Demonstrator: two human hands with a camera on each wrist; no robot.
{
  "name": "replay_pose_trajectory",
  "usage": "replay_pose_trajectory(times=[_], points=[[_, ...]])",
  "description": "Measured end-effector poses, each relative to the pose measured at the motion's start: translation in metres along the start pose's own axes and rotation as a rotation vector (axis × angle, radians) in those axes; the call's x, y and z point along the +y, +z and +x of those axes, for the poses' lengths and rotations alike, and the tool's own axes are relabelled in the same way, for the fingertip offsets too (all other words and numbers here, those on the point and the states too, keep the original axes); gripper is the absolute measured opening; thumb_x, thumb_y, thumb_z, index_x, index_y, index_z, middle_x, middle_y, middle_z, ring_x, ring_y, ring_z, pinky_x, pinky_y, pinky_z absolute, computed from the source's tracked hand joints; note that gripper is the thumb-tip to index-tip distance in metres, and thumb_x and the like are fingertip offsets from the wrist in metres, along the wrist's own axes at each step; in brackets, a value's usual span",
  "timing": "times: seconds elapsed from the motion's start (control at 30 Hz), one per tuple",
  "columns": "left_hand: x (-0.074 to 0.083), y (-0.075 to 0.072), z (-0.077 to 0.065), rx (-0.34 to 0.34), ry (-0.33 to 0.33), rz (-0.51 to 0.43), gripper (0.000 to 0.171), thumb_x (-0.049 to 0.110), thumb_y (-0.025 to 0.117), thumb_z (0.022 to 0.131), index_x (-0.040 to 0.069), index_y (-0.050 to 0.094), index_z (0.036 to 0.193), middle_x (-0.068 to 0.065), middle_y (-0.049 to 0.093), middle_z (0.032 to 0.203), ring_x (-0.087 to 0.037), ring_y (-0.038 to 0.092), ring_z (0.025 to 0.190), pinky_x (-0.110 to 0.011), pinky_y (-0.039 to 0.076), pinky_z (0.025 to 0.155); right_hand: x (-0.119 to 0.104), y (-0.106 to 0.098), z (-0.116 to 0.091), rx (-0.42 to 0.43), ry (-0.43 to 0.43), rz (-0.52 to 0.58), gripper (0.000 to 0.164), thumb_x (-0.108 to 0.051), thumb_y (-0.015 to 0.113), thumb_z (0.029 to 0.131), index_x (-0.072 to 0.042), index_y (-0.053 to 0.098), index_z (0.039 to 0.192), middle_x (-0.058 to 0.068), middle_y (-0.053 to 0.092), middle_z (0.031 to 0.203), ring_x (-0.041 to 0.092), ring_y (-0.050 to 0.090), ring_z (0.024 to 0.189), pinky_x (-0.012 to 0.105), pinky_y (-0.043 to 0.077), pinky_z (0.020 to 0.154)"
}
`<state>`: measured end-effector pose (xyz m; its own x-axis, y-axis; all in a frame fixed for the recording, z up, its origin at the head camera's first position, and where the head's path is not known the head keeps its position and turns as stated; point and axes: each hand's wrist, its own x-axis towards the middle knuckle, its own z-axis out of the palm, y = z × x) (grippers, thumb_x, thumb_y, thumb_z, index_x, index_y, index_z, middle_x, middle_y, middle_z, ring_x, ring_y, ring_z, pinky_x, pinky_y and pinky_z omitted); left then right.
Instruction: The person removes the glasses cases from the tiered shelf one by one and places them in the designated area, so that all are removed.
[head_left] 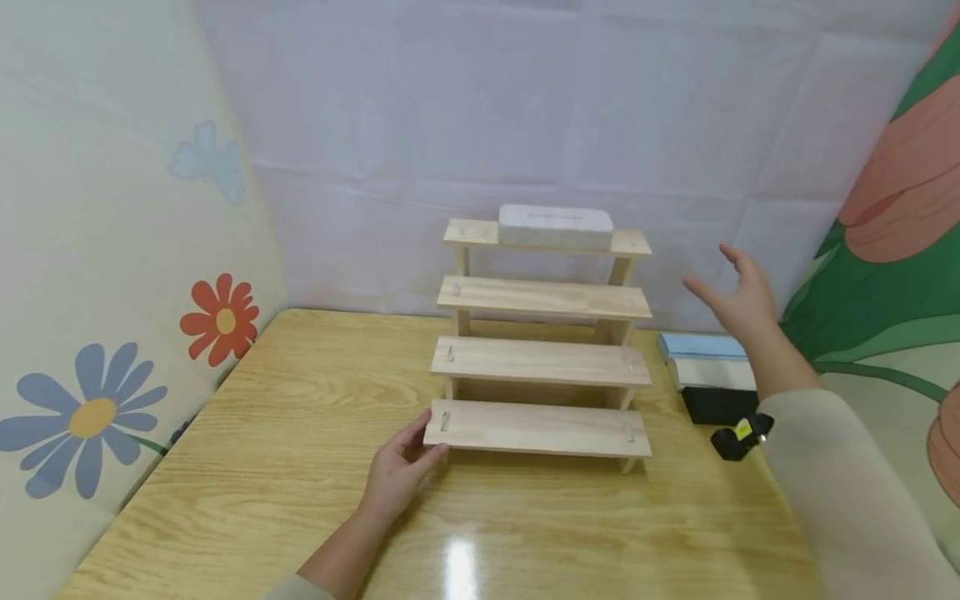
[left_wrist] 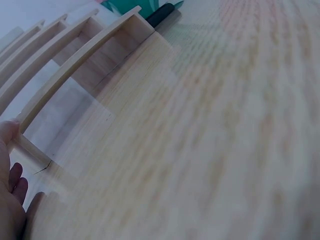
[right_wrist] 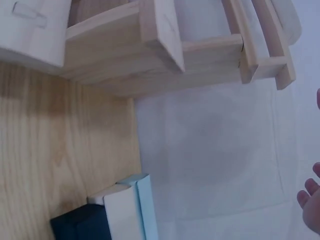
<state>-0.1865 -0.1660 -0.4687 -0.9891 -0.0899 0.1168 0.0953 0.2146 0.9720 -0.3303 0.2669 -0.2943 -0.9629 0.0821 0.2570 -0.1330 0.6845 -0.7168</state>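
Observation:
A stepped wooden rack (head_left: 540, 362) with several plank shelves stands on the table against the back cloth. On its top shelf lies a white oblong box (head_left: 555, 227) with faint lettering. My left hand (head_left: 401, 471) holds the left end of the lowest shelf (head_left: 536, 427), thumb at its front edge; the left wrist view shows the left hand (left_wrist: 7, 195) at that same shelf end. Raised in the air right of the rack, my right hand (head_left: 746, 304) has thumb and fingers spread and touches nothing. Only some fingertips of the right hand (right_wrist: 312, 200) show in the right wrist view.
Right of the rack lie a light blue box (head_left: 705, 346), a white box (head_left: 712, 373) and a black box (head_left: 716, 406). A black strap-like item with a yellow label (head_left: 738, 435) sits by the right sleeve. Flower-printed panels flank the wooden table (head_left: 300, 433).

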Motion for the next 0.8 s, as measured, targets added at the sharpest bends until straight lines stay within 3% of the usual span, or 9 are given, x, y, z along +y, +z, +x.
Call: replay_pose_trajectory(times=[0.37, 0.8], points=[[-0.002, 0.001, 0.0, 0.0, 0.012, -0.004, 0.061, 0.007, 0.072, 0.088, -0.004, 0.046, 0.142, -0.019, 0.047, 0.147, -0.031, 0.048, 0.133, -0.007, 0.044, 0.094, -0.033, 0.009, 0.017, -0.011, -0.044, 0.03, 0.088, -0.048, 0.066, 0.09, -0.014, 0.02, 0.157, 0.015, 0.017, 0.164, 0.04, 0.016, 0.15, 0.064, 0.019, 0.119], [-0.002, 0.0, -0.001, 0.003, 0.017, -0.005, 0.06, 0.006, 0.072, 0.088, -0.005, 0.046, 0.141, -0.019, 0.048, 0.146, -0.031, 0.048, 0.133, -0.004, 0.042, 0.094, -0.071, 0.029, 0.032, -0.058, -0.092, 0.058, 0.089, -0.047, 0.069, 0.088, -0.012, 0.023, 0.156, 0.015, 0.021, 0.162, 0.037, 0.018, 0.15, 0.059, 0.019, 0.121]])
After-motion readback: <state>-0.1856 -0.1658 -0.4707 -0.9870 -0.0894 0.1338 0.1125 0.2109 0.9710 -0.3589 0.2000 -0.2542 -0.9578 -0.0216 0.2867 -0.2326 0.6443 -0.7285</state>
